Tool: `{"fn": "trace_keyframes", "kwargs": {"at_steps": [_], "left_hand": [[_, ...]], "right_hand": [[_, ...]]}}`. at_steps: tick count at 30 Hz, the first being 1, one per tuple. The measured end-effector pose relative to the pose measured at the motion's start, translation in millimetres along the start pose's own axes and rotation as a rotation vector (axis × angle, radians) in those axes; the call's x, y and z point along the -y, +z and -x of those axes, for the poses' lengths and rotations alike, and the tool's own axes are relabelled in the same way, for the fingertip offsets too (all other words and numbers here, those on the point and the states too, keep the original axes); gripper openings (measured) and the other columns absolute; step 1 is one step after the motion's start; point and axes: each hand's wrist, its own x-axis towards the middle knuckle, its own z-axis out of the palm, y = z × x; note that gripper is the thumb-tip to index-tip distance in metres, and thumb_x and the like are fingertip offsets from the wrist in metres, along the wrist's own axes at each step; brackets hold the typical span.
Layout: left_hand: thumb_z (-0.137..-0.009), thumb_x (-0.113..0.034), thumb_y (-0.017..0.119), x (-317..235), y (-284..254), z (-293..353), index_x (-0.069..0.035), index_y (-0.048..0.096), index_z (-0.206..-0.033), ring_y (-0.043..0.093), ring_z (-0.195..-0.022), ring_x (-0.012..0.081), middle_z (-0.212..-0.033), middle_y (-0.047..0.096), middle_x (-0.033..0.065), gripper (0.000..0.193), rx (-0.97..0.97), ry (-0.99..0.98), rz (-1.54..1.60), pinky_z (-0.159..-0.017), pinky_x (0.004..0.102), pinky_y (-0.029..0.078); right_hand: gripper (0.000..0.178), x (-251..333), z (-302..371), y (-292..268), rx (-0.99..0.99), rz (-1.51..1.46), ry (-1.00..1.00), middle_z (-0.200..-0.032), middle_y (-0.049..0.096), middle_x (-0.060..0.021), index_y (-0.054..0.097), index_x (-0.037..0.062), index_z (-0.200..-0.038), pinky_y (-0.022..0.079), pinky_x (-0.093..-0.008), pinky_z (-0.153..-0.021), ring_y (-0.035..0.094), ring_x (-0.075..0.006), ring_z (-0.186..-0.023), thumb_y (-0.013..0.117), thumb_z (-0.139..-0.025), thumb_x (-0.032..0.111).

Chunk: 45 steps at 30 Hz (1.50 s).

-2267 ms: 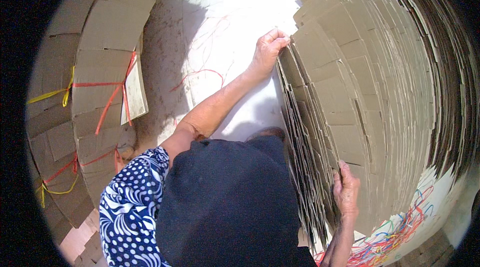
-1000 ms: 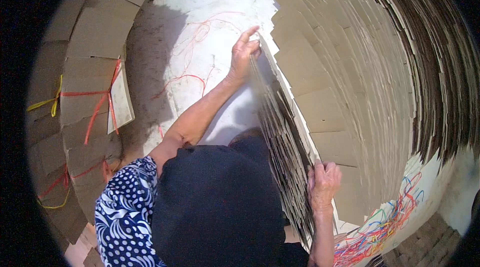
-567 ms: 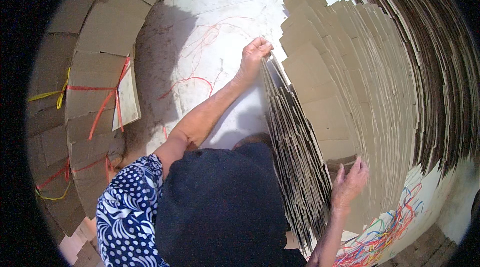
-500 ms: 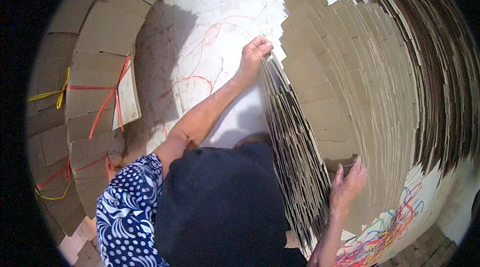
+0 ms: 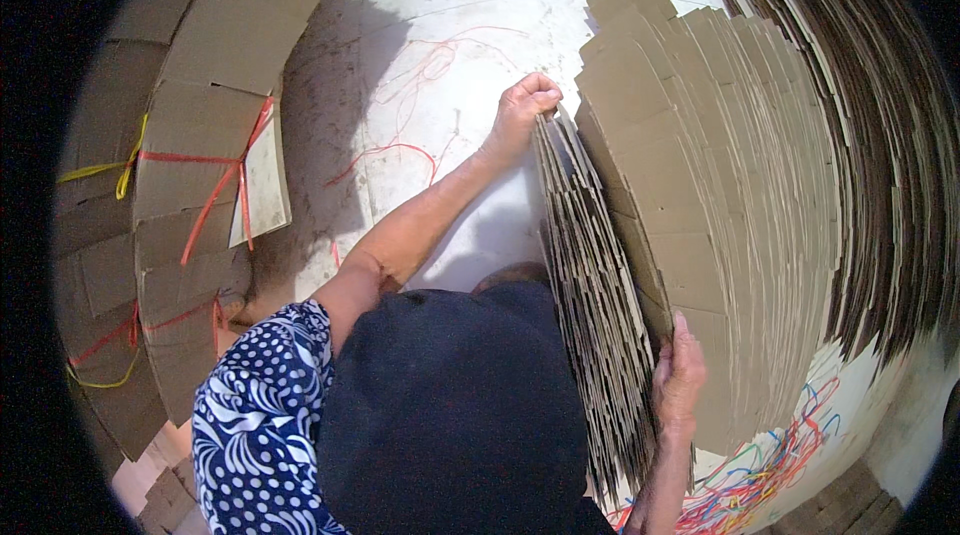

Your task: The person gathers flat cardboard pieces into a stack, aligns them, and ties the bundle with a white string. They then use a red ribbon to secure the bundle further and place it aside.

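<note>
R hand point(image 5: 680, 375), spread b4, now grips cardbd sheet point(image 5: 632, 235); L hand point(image 5: 522, 117) still pinching top of sheaf point(image 5: 598, 335).

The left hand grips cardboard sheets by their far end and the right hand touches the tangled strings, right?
Not quite: the head view shows the right hand at the edge of a sheet, not on the strings. The left hand is as you say.

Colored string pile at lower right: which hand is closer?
Right. The right hand is up and left of the string pile in the picture, at a cardboard sheet's edge; the left hand is farther, at the top of the cardboard stack.
</note>
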Motion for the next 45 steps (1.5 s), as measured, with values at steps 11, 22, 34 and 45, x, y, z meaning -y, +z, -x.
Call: {"fn": "trace_keyframes", "kwargs": {"at_steps": [11, 22, 34, 45], "left_hand": [[-0.081, -0.018, 0.053, 2, 2, -2, -0.006, 0.056, -0.078, 0.044, -0.065, 0.0065, -0.066, 0.049, -0.0031, 0.013, -0.011, -0.008, -0.027, -0.063, 0.0212, 0.036], [-0.081, -0.019, 0.053, 1, 4, -3, -0.007, 0.055, -0.077, 0.043, -0.065, 0.0055, -0.067, 0.049, -0.004, 0.013, -0.014, 0.055, -0.071, -0.062, 0.0207, 0.035], [-0.084, -0.02, 0.052, 8, 6, -8, -0.007, 0.055, -0.077, 0.046, -0.069, 0.0062, -0.069, 0.05, -0.0036, 0.015, -0.016, 0.018, -0.093, -0.067, 0.0227, 0.038], [-0.084, -0.02, 0.052, -5, 6, 0, -0.003, 0.063, -0.096, 0.048, -0.079, 0.0093, -0.079, 0.054, -0.0004, 0.024, 0.044, 0.037, -0.18, -0.077, 0.024, 0.037]], "right_hand": [[0.045, -4, -17, -10, 0.059, -0.135, 0.069, -0.105, 0.063, -0.0192, 0.055, 0.006, -0.123, 0.049, -0.0342, -0.082, 0.063, -0.0311, -0.097, 0.052, -0.08, -0.01], [0.044, 8, -33, -15, 0.138, -0.133, 0.047, -0.108, 0.063, -0.0183, 0.055, 0.0072, -0.122, 0.049, -0.0342, -0.085, 0.063, -0.0298, -0.1, 0.053, -0.081, -0.01], [0.046, 27, -14, -6, 0.18, -0.259, 0.036, -0.091, 0.062, -0.0183, 0.057, 0.0105, -0.121, 0.05, -0.034, -0.072, 0.064, -0.0301, -0.079, 0.056, -0.079, -0.007], [0.045, 21, 0, 7, 0.118, -0.317, -0.015, -0.084, 0.062, -0.0157, 0.057, 0.0105, -0.122, 0.048, -0.0271, -0.069, 0.061, -0.0258, -0.072, 0.056, -0.081, -0.008]]}}
